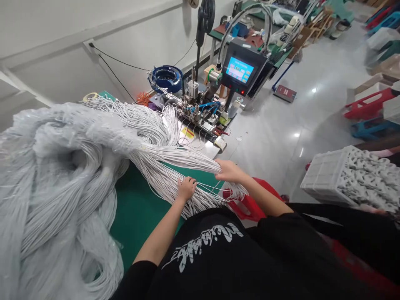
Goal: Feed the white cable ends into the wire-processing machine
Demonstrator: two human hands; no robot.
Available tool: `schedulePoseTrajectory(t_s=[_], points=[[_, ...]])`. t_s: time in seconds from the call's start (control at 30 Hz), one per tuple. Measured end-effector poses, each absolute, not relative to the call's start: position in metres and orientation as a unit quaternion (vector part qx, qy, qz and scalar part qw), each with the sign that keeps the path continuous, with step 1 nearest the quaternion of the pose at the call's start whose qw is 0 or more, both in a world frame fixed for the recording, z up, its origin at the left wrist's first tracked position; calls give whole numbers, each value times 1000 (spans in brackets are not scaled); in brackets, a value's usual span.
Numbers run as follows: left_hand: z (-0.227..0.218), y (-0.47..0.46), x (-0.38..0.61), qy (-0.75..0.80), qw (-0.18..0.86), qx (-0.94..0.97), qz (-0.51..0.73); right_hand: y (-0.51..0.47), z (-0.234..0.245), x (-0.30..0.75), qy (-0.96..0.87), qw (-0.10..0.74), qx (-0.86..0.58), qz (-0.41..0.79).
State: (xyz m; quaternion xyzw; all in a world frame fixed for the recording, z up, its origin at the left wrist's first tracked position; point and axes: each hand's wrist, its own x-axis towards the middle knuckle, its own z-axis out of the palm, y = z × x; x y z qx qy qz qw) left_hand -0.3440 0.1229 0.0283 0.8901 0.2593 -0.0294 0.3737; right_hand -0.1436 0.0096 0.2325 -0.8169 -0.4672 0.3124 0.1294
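Observation:
A thick bundle of thin white wires (pixel 162 177) runs across the green table top (pixel 134 208) towards my body. My right hand (pixel 229 171) is closed around an upper strand of this bundle, with loose wire ends (pixel 237 191) hanging below the hand. My left hand (pixel 187 188) lies on the lower strand, its fingers curled over the wires. Between the two strands some single wires stretch apart. On the left, a large heap of the same wires is wrapped in clear plastic film (pixel 68 129).
Beyond the wires stands a small machine (pixel 200 108) with a blue bowl feeder (pixel 165 78) and a lit touchscreen (pixel 240 70). A red stool (pixel 246 208) is beside my right arm. A white crate (pixel 328 175) full of grey-white pieces stands on the floor at right.

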Motion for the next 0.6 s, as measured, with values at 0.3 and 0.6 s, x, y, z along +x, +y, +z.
schedulePoseTrajectory(t_s=[0.3,0.6], points=[[46,86,-405,345,196,914,-88,25,280,-93,-537,198,-723,388],[75,97,-558,438,98,881,-149,17,216,-89,-506,207,-706,450]])
